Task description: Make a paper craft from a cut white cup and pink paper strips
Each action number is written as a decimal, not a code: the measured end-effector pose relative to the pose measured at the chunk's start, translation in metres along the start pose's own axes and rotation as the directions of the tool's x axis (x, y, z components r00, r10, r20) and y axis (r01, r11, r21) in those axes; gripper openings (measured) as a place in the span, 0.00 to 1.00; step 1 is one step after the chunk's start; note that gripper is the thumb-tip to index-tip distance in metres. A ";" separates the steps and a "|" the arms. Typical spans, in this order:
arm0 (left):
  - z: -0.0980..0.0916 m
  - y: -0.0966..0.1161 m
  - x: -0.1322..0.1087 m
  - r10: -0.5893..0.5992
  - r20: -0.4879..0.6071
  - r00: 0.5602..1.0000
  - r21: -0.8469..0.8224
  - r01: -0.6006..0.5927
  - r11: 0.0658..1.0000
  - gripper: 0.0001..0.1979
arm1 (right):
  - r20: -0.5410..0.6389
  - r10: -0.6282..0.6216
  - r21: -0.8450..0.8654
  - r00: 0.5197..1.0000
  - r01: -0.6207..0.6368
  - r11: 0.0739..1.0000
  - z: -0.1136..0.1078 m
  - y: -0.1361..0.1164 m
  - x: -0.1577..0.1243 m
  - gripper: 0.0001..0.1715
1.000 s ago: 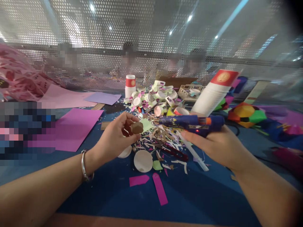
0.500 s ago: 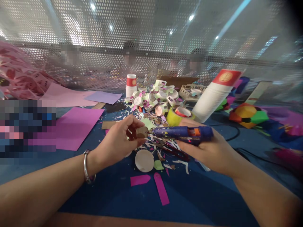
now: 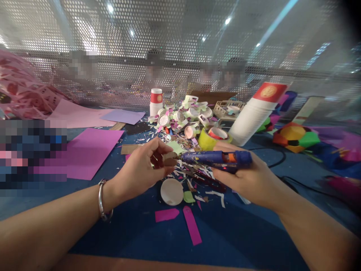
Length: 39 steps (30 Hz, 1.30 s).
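Between the thumb and fingers of my left hand (image 3: pixel 145 162) is a small brownish piece (image 3: pixel 169 159), cardboard by its look. My right hand (image 3: pixel 248 177) is wrapped round a blue hot glue gun (image 3: pixel 210 157), its nozzle pointing left and touching or nearly touching that piece. Below the hands a pale round disc (image 3: pixel 172 192) lies on the blue table (image 3: pixel 135 237), beside a small light green scrap (image 3: pixel 188 197). Nearer to me lie two magenta paper strips (image 3: pixel 192 225), one with a pointed end. Dark-handled scissors (image 3: pixel 210 180) show partly under the glue gun.
Behind my hands rises a pile of decorated cup pieces (image 3: pixel 183 116) amid paper scraps. A leaning stack of paper cups (image 3: pixel 251 116) and a yellow tape roll (image 3: pixel 207 140) stand right of it. Magenta paper (image 3: pixel 93 150) lies left; a black cord (image 3: pixel 282 158) runs right. Blurred people sit beyond perforated mesh.
The brownish piece has tilted slightly in my left fingers, and the glue gun has shifted a little to the left. Things on the table stay where they were.
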<state>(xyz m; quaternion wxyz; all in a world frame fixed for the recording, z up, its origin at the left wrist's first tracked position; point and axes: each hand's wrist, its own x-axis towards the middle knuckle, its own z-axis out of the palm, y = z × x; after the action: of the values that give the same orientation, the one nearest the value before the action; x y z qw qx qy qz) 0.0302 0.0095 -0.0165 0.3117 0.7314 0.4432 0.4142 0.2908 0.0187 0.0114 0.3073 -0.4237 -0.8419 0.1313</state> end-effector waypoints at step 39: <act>0.001 -0.001 0.001 -0.015 -0.029 0.999 -0.106 0.012 0.994 0.14 | 0.015 0.052 -0.066 0.999 -0.051 0.997 -0.004 -0.004 0.006 0.02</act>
<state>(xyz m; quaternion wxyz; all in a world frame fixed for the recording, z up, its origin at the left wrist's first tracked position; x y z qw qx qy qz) 0.0314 0.0110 -0.0175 0.3461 0.7046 0.4303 0.4455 0.2878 0.0206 0.0190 0.2826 -0.4538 -0.8372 0.1151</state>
